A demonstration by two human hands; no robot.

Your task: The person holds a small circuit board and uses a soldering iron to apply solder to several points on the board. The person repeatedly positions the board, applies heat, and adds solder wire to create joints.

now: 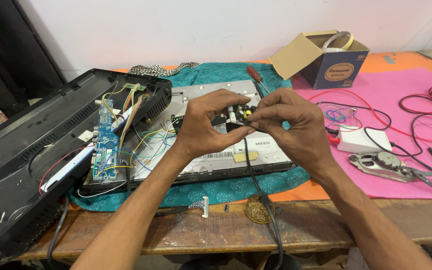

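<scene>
Wooden table (296, 225) against a plain white wall, teal cloth (216, 192) and pink mat (406, 100) spread over it. Teardown looks well along: the black back cover (31, 150) is off and lies open at your left, with the blue circuit board (105, 145) and its loose coloured wires exposed. The metal-backed panel (211, 100) lies flat on the cloth, still wired to the cover. A cardboard box (326, 60) stands at the back right; a white adapter (363, 140) and a metal mechanism (381, 164) sit on the mat, and a red-handled screwdriver (254, 74) lies behind the panel.

You hold both hands raised over the panel. Your left hand (203, 125) and right hand (288, 122) are both pinched on a small black part (238, 127) at the end of the black cable (261, 200), which hangs off the front edge. Probably a plug or connector; fingers hide most of it. Nothing looks reassembled yet: cover open, wiring loose, small white connector (205, 206) lying free by the table edge.
</scene>
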